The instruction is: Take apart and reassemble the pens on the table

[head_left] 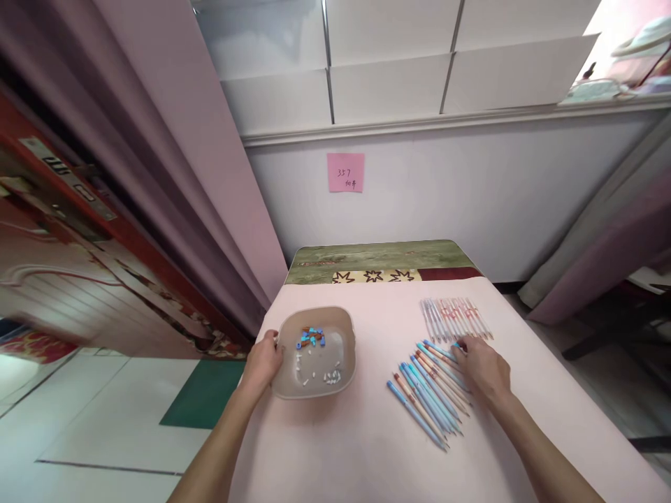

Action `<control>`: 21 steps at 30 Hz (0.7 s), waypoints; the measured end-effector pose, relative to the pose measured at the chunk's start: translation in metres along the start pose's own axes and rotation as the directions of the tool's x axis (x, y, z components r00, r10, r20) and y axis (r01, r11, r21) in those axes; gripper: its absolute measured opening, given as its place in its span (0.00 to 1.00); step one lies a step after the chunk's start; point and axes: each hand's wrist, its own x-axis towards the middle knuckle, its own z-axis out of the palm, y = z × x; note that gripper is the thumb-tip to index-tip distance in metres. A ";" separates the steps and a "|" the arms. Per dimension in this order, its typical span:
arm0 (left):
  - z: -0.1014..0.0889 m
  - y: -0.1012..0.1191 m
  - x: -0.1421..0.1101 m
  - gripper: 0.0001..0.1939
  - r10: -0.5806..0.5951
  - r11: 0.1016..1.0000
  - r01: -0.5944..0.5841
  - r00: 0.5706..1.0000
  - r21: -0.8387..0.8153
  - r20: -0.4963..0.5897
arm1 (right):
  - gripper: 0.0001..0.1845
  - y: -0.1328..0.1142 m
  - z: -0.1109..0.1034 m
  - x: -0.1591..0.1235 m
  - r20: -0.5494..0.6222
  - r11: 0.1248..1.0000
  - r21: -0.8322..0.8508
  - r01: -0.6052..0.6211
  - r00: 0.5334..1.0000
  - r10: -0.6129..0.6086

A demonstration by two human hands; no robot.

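Note:
My left hand is closed on the left side of a beige plastic basin, thumb at the rim. Inside the basin are small blue and brown pieces in a cluster and many tiny white pieces. To the right, a fanned row of slim pens in blue, peach and brown lies on the table. My right hand is at the row's upper right end, fingers closed on a blue-topped pen, partly hidden by the hand. Just beyond lies a neat row of clear pens with reddish patterns.
A pale pink cloth covers most of the table, with a green wood-patterned top showing at the far end. Behind it stands a white wall with a pink note. A purple curtain hangs on the left.

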 end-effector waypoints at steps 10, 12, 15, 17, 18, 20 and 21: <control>0.009 -0.002 -0.016 0.16 0.088 0.988 -0.082 0.995 -0.129 0.037 | 0.11 -0.170 -0.031 -0.050 0.026 0.655 0.654 0.379 0.854 -0.520; 0.008 -0.006 -0.015 0.17 0.095 0.979 -0.089 0.995 -0.184 0.027 | 0.14 -0.176 -0.027 -0.048 0.026 0.629 0.681 0.375 0.846 -0.532; 0.009 -0.012 -0.015 0.18 0.091 0.965 -0.084 0.996 -0.248 0.020 | 0.13 -0.142 -0.024 -0.040 0.019 0.777 0.537 0.330 0.916 -0.402; 0.011 -0.014 -0.015 0.18 0.091 0.966 -0.080 0.995 -0.244 0.036 | 0.14 -0.103 -0.021 -0.035 -0.014 0.923 0.319 0.214 0.975 -0.221; 0.012 -0.013 -0.016 0.18 0.092 0.969 -0.079 0.995 -0.235 0.044 | 0.14 -0.083 -0.019 -0.034 -0.034 0.970 0.196 0.141 0.990 -0.137; 0.014 -0.011 -0.020 0.20 0.084 0.976 -0.075 0.996 -0.204 0.036 | 0.14 -0.048 -0.013 -0.034 -0.026 0.999 -0.016 0.046 0.999 -0.046; 0.015 -0.008 -0.023 0.21 0.077 0.979 -0.075 0.997 -0.188 0.006 | 0.14 -0.034 -0.009 -0.035 -0.002 0.996 -0.083 0.032 0.999 -0.032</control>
